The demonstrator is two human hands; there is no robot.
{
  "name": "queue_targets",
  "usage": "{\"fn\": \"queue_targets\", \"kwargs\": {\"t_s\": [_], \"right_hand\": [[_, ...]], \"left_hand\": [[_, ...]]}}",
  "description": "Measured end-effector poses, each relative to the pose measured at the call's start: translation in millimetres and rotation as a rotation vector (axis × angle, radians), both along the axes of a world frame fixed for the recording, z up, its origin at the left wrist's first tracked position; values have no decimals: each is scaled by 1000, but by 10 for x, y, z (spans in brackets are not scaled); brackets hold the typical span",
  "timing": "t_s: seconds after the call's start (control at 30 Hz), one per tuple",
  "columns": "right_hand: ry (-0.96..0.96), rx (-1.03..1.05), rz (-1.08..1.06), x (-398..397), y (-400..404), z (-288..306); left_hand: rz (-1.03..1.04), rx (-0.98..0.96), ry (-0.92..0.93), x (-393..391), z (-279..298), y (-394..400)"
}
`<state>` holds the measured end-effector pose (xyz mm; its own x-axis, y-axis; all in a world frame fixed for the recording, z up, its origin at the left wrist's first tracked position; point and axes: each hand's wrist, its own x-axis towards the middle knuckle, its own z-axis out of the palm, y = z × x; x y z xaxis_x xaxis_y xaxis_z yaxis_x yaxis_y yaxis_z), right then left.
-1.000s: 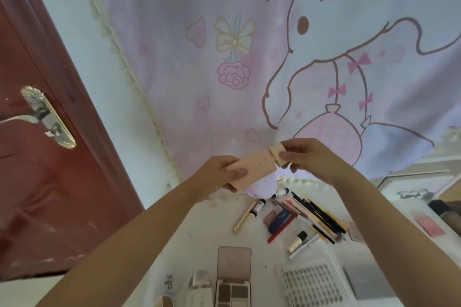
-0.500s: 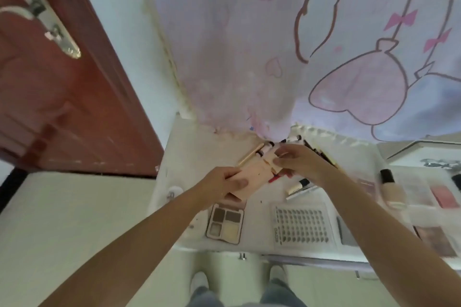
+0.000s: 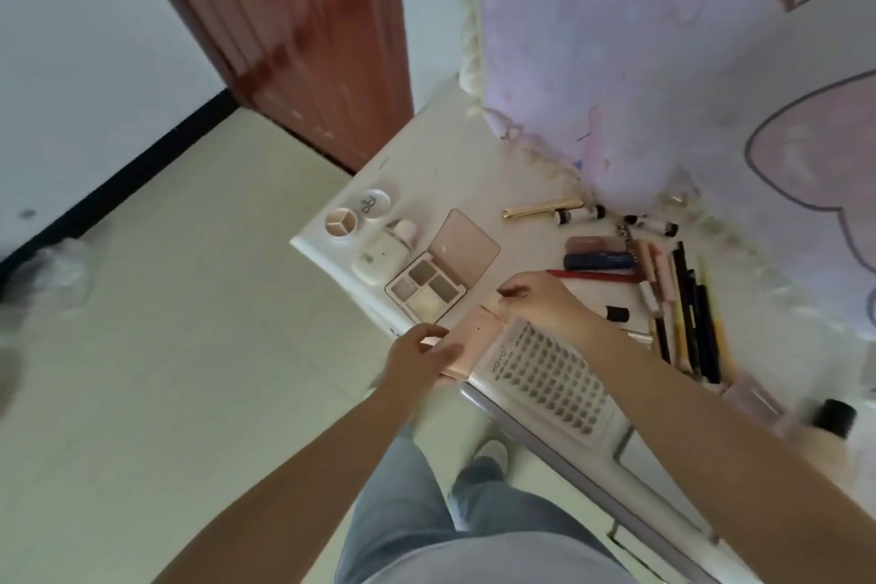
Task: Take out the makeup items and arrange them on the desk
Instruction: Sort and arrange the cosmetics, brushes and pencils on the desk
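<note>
A white desk stood in a corner beside a reddish-brown door, with a lilac cartoon-printed cloth hanging behind it and pale floor tiles below. Near the desk's front edge, both hands held one peach-pink flat box: the left hand gripped its near end with curled fingers, and the right hand pinched its small flap at the far end. The box lay low over the edge, between one open eyeshadow palette showing four pans and one white tray of false lash clusters; whether it touched the desk could not be told. At the desk's left corner sat two small round pots, one split into three sections, and one white lidded bottle lying just beside the palette. Further back lay one gold tube, two small white tubes with black caps, one mauve stick, one navy stick and one red pencil. To the right ran a row of pencils and brushes, too closely packed to count. One foundation bottle with a black cap lay blurred at the far right.
</note>
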<state>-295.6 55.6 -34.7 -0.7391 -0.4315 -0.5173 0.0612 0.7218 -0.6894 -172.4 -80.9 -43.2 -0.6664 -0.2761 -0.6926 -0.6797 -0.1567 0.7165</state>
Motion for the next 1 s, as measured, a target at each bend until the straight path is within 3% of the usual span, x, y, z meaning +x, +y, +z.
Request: {"fn": "queue_targets", "kwargs": {"t_s": [0.23, 0.43, 0.6, 0.83, 1.0], "right_hand": [[167, 179, 164, -21, -56, -103], [347, 179, 190, 43, 105, -114], [497, 114, 199, 421, 627, -12], [342, 542, 319, 943, 944, -243], [363, 570, 241, 1006, 904, -370]], "left_hand": [[90, -293, -57, 11, -107, 262], [-91, -653, -106, -21, -170, 251], [-151, -742, -117, -92, -182, 254], [-220, -865, -39, -35, -133, 313], [-396, -893, 168, 85, -81, 404]]}}
